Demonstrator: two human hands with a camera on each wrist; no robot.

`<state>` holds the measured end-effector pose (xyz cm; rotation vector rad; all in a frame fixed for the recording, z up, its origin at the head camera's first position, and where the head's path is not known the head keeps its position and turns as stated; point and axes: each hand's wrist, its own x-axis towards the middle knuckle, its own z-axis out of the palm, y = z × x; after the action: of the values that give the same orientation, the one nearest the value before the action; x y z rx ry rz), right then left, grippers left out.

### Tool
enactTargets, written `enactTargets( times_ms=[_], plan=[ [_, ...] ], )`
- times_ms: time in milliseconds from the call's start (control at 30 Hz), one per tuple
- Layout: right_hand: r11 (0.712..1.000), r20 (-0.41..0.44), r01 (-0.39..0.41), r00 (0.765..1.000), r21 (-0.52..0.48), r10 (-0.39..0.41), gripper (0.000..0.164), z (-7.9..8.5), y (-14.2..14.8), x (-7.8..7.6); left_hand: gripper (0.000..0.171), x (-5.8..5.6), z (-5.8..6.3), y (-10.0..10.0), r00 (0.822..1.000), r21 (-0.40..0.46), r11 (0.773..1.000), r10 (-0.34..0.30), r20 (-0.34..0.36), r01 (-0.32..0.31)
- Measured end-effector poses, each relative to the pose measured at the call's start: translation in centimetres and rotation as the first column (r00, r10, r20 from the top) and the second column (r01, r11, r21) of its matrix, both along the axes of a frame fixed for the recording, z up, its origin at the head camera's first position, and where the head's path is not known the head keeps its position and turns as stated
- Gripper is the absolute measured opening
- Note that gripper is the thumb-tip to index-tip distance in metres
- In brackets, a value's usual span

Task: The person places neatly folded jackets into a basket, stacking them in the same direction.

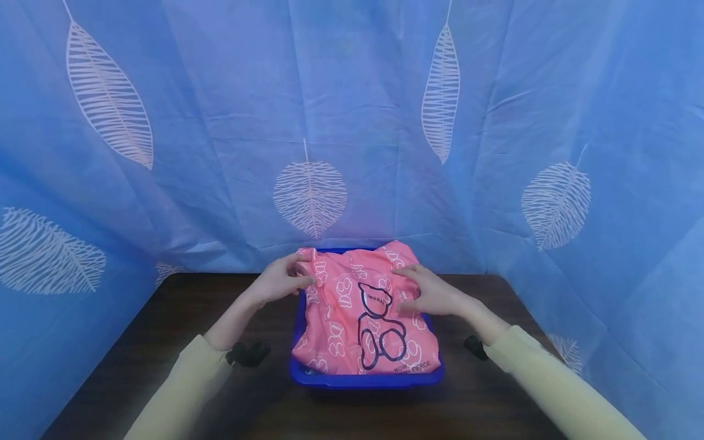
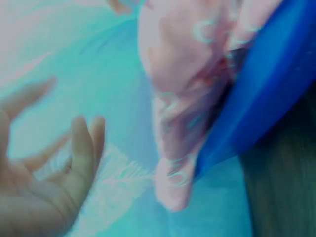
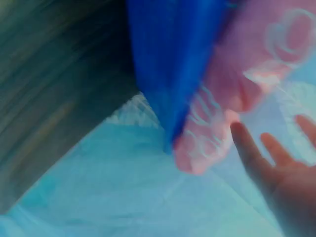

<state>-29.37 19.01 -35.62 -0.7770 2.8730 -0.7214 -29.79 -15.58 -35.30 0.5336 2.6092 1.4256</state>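
Observation:
A pink cloth, printed with white bear outlines, one large dark bear and some lettering, lies in a shallow blue tray. It covers most of the inside and reaches up over the far corners. My left hand is at the cloth's far left corner. In the left wrist view its fingers are spread apart, with a gap to the cloth. Over the right side is my right hand. Its fingers are spread beside the cloth's edge in the right wrist view; whether they touch it I cannot tell.
Beneath the tray is a dark wooden table. A blue curtain with white leaf patterns hangs behind it and on both sides. Black bands are at both wrists, below pale yellow sleeves.

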Motion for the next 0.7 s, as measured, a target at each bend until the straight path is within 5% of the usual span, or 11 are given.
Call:
enactTargets(
  times_ms=[100, 233, 533, 700],
  plan=[
    [0.997, 0.084, -0.070, 0.994, 0.029, 0.068, 0.102, -1.0, -0.5, -0.6, 0.083, -0.5, -1.1, 1.0, 0.989, -0.047, 0.989, -0.144, -0.039, 0.142],
    [0.988, 0.166, -0.118, 0.981, 0.101, 0.101, 0.116, -2.3, -1.3, -1.2, 0.101, -1.3, -3.3, 2.2, 0.960, -0.103, 0.954, -0.279, 0.039, 0.281],
    [0.973, 0.231, -0.152, 0.967, 0.172, 0.110, 0.116, -3.6, -2.8, -2.1, 0.100, -2.7, -5.1, 3.8, 0.942, -0.218, 0.923, -0.282, 0.180, 0.318],
    [0.968, 0.265, -0.145, 0.960, 0.205, 0.088, 0.116, -4.2, -3.1, -2.2, 0.101, -3.2, -5.8, 4.3, 0.929, -0.217, 0.923, -0.256, 0.267, 0.317]
  ],
)
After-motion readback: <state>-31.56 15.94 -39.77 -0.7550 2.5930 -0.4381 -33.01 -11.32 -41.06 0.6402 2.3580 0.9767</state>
